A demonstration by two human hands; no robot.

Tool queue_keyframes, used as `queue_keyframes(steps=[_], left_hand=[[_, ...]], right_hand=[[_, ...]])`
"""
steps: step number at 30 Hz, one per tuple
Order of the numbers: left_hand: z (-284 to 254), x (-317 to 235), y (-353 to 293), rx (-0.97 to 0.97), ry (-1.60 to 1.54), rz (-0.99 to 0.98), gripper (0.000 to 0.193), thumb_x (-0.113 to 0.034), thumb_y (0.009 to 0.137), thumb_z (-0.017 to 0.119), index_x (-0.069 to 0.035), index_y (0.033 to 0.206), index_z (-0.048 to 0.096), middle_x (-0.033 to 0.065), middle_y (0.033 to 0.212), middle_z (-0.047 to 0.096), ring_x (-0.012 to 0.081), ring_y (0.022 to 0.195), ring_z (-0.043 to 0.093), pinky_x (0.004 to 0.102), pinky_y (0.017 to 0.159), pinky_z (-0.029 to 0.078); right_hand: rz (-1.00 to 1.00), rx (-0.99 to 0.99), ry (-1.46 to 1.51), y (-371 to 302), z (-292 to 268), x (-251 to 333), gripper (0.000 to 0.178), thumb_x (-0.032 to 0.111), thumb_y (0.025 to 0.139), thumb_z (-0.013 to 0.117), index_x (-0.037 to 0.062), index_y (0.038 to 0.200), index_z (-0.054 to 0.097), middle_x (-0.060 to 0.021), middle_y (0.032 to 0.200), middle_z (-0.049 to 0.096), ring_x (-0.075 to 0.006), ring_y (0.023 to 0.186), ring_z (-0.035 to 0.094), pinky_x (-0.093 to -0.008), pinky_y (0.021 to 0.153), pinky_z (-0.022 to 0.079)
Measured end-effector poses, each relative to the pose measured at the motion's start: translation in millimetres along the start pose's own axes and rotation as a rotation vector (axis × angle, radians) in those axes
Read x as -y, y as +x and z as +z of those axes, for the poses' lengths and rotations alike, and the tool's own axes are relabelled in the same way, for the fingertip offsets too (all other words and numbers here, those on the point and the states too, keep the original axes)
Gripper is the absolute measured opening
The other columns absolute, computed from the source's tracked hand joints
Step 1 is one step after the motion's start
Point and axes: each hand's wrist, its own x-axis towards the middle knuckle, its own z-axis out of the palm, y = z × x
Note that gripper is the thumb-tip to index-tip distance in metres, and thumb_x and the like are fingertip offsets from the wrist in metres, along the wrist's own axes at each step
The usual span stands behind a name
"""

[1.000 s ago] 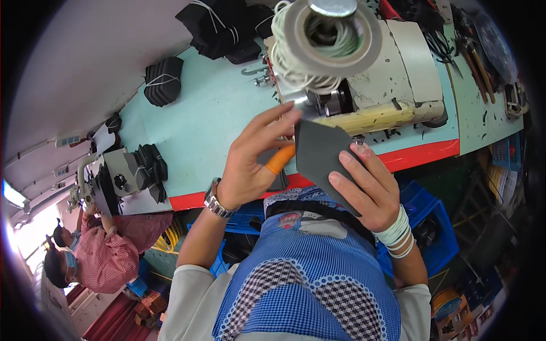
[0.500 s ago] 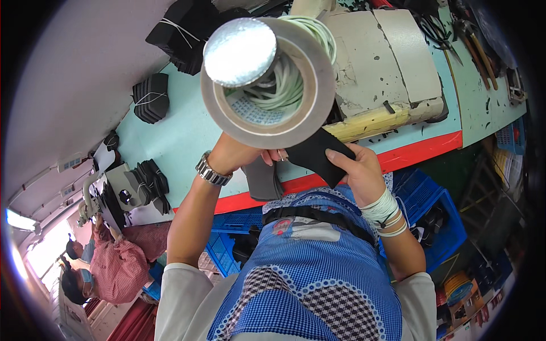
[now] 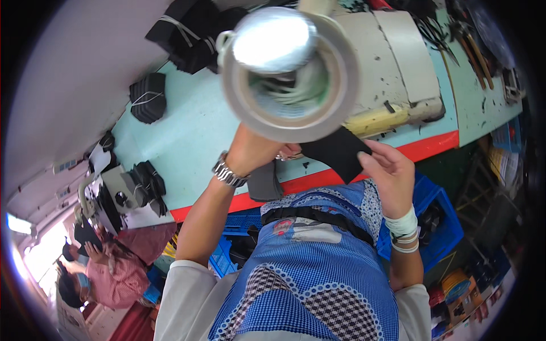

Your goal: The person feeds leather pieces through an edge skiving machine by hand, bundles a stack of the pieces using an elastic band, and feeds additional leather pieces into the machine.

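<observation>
A flat black piece of sheet material is stretched between my hands above the table's front edge. My right hand pinches its right end between thumb and fingers; white cord is wound around that wrist. At its left end are the curled fingers of my left hand, which wears a metal watch on the wrist. A large tape-like roll with pale cord inside hides part of that hand and of the piece. A shiny round disc covers the roll's upper left. Beneath my left hand, a stack of grey pieces overhangs the table edge.
Tied black bundles lie at the table's far left. A worn cream machine bed stands behind my right hand, with scissors beyond. Blue crates sit below the table edge. A co-worker is at the left.
Both hands have shifted right with the black piece, my right hand the farther. The roll appears further right. At the left, the co-worker now holds up a dark piece.
</observation>
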Motion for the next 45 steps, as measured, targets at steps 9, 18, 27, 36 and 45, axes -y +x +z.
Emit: queue_keyframes(steps=[9,18,27,36,45], left_hand=[[22,-12,-48,0.151,0.007,0.110,0.028,-0.017,0.097,0.048,0.008,0.098,0.063,0.0182,0.087,0.069,0.0228,0.077,0.071,0.0329,0.068,0.059],[52,42,-56,0.766,-1.116,0.003,0.044,-0.031,0.101,0.044,0.008,0.116,0.056,0.0219,0.111,0.062,0.0270,0.103,0.063,0.0375,0.094,0.050],[-4,29,-60,0.370,-0.027,0.282,0.025,-0.026,0.098,0.057,-0.003,0.091,0.055,-0.0030,0.066,0.046,0.0059,0.064,0.040,0.0245,0.057,0.037],[-67,-15,2,0.286,0.228,0.147,0.037,-0.023,0.092,0.061,-0.001,0.121,0.058,0.0064,0.084,0.066,0.0095,0.055,0.058,0.0239,0.049,0.050],[-74,79,-2,0.134,0.592,0.473,0.055,-0.029,0.083,0.070,-0.003,0.128,0.054,0.0196,0.126,0.058,0.0333,0.115,0.056,0.0420,0.100,0.044]], right_hand=[[-1.457,0.031,-0.667,-71,9,47,0.016,0.008,0.075,0.069,0.0000,0.088,0.068,-0.0119,0.090,0.066,-0.0253,0.078,0.065,-0.0368,0.065,0.055],[-1.492,0.355,-0.788,-73,32,8,0.020,0.015,0.076,0.070,-0.0014,0.086,0.068,-0.0096,0.084,0.063,-0.0217,0.078,0.063,-0.0308,0.063,0.050],[0.017,0.493,0.160,-32,22,23,0.022,0.004,0.088,0.066,-0.0069,0.106,0.064,-0.0085,0.092,0.069,-0.0087,0.080,0.064,-0.0212,0.067,0.051],[-0.463,0.313,-0.527,30,11,20,0.018,0.012,0.085,0.066,-0.0037,0.093,0.067,-0.0173,0.080,0.068,-0.0233,0.068,0.068,-0.0305,0.064,0.052],[-1.044,0.442,-0.971,53,7,102,0.020,0.002,0.076,0.066,0.0000,0.095,0.068,-0.0146,0.085,0.065,-0.0338,0.082,0.062,-0.0404,0.070,0.051]])
